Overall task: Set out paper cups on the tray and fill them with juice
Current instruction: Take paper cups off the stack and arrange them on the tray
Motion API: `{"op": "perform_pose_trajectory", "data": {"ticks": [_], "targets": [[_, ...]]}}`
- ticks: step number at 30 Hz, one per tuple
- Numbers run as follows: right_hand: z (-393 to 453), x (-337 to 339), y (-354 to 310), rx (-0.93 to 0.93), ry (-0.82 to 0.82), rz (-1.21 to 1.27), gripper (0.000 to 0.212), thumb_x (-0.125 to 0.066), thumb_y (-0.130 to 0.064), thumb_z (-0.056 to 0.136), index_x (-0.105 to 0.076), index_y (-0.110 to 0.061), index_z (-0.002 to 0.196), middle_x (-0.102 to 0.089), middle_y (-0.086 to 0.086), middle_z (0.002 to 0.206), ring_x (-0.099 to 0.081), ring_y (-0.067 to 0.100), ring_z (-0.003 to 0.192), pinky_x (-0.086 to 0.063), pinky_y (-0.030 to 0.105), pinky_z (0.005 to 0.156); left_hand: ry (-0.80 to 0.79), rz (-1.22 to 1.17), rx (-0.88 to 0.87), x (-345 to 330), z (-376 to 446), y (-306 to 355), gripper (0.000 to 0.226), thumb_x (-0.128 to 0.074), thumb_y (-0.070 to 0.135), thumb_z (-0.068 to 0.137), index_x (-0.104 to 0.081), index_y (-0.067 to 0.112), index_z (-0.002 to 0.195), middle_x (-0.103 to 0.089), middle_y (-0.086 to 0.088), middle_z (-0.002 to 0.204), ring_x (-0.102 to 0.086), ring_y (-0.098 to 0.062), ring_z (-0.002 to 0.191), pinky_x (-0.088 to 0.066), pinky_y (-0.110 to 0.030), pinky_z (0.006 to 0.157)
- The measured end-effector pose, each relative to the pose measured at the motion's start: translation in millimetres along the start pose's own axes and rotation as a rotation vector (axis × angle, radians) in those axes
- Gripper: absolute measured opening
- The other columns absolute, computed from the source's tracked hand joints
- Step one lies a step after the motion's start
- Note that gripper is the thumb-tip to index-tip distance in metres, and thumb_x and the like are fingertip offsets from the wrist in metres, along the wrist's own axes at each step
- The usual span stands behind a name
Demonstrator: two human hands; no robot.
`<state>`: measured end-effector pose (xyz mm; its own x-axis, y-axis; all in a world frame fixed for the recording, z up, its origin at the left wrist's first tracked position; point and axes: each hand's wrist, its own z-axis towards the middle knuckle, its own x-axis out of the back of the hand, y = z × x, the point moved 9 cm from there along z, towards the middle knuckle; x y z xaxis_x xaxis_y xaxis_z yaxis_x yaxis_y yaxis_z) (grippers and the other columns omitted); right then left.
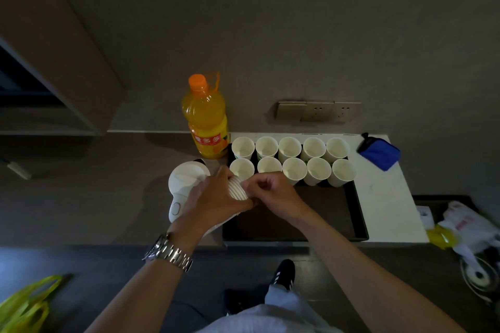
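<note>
My left hand (216, 197) grips a nested stack of white paper cups (237, 189); my right hand (270, 192) pinches its top rim. Beyond, ten empty white cups (293, 161) stand upright in two rows on the dark tray (359, 213). Orange juice bottle (206, 119), capped, stands at the tray's far-left corner.

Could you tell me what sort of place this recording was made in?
Probably a hotel room or flat's drinks counter: a white electric kettle beside a black tray of paper cups, wall sockets just above the countertop.
</note>
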<state>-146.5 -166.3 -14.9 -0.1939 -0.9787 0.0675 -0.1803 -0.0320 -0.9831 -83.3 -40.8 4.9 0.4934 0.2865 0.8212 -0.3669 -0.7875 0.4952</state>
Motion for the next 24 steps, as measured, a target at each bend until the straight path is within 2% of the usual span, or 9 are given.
{"op": "perform_pose_trajectory", "data": {"ticks": [4,6,8,10,13,16,19,21,24], "targets": [[-2,4,5,0.022,0.057,-0.003,0.017,-0.068,-0.015,0.096,-0.075,-0.011,0.081,-0.071,-0.002,0.074,-0.067,0.012,0.072,-0.056,0.04,0.071,-0.012,0.005,0.017,-3,0,2,0.08,-0.07,0.083,0.059,-0.041,0.037,0.117,-0.058,0.014,0.1,-0.058,-0.009,0.09,-0.046,-0.029,0.068],[-2,16,6,0.04,0.136,-0.037,0.018,-0.067,-0.016,0.096,-0.075,-0.008,0.081,-0.072,0.002,0.076,-0.067,0.016,0.075,-0.054,0.037,0.071,-0.011,0.01,0.018,-3,0,3,0.079,-0.069,0.084,0.057,-0.042,0.037,0.115,-0.059,0.014,0.1,-0.059,-0.009,0.088,-0.048,-0.029,0.068],[-3,35,9,0.05,0.242,-0.091,0.02,-0.066,-0.016,0.096,-0.075,-0.007,0.08,-0.071,0.004,0.076,-0.065,0.016,0.075,-0.051,0.031,0.068,-0.015,0.017,0.014,-2,-1,5,0.075,-0.073,0.08,0.06,-0.043,0.036,0.113,-0.059,0.013,0.099,-0.057,-0.006,0.086,-0.042,-0.025,0.062],[-5,59,16,0.041,0.374,-0.133,0.023,-0.066,-0.016,0.095,-0.073,-0.009,0.074,-0.068,0.003,0.072,-0.063,0.017,0.07,-0.049,0.031,0.065,-0.016,0.027,0.013,-1,-2,6,0.072,-0.074,0.078,0.062,-0.042,0.037,0.111,-0.057,0.014,0.098,-0.054,-0.003,0.083,-0.035,-0.022,0.058],[-15,91,27,0.035,0.566,-0.31,0.022,-0.068,-0.019,0.093,-0.07,-0.016,0.071,-0.066,-0.004,0.067,-0.063,0.01,0.066,-0.05,0.029,0.062,-0.017,0.031,0.018,-1,-1,6,0.07,-0.072,0.079,0.064,-0.04,0.039,0.112,-0.054,0.014,0.101,-0.053,-0.008,0.09,-0.037,-0.026,0.064],[-23,87,25,0.123,0.497,-0.633,0.018,-0.067,-0.024,0.092,-0.068,-0.02,0.075,-0.067,-0.008,0.07,-0.063,0.005,0.064,-0.049,0.023,0.056,-0.027,0.027,0.021,-4,0,9,0.073,-0.072,0.078,0.065,-0.041,0.036,0.117,-0.053,0.012,0.109,-0.053,-0.012,0.098,-0.04,-0.031,0.073],[-26,64,23,0.216,0.384,-0.998,0.015,-0.073,-0.02,0.083,-0.068,-0.019,0.069,-0.067,-0.005,0.066,-0.061,0.011,0.058,-0.036,0.019,0.056,-0.022,0.019,0.019,-6,0,14,0.075,-0.071,0.078,0.066,-0.042,0.035,0.12,-0.051,0.01,0.115,-0.051,-0.012,0.101,-0.04,-0.031,0.078],[-25,50,27,0.254,0.341,-1.121,0.016,-0.076,-0.019,0.079,-0.067,-0.018,0.066,-0.066,-0.004,0.064,-0.062,0.016,0.058,-0.036,0.021,0.062,-0.017,0.023,0.024,-7,0,15,0.075,-0.071,0.079,0.066,-0.041,0.036,0.119,-0.052,0.01,0.117,-0.05,-0.012,0.101,-0.039,-0.032,0.079],[-18,35,44,0.252,0.271,-1.199,0.016,-0.083,-0.017,0.072,-0.067,-0.017,0.066,-0.064,-0.002,0.062,-0.062,0.02,0.058,-0.044,0.029,0.062,-0.015,0.031,0.018,-8,1,17,0.076,-0.071,0.079,0.066,-0.041,0.035,0.119,-0.052,0.01,0.118,-0.051,-0.012,0.102,-0.04,-0.031,0.08]]}}
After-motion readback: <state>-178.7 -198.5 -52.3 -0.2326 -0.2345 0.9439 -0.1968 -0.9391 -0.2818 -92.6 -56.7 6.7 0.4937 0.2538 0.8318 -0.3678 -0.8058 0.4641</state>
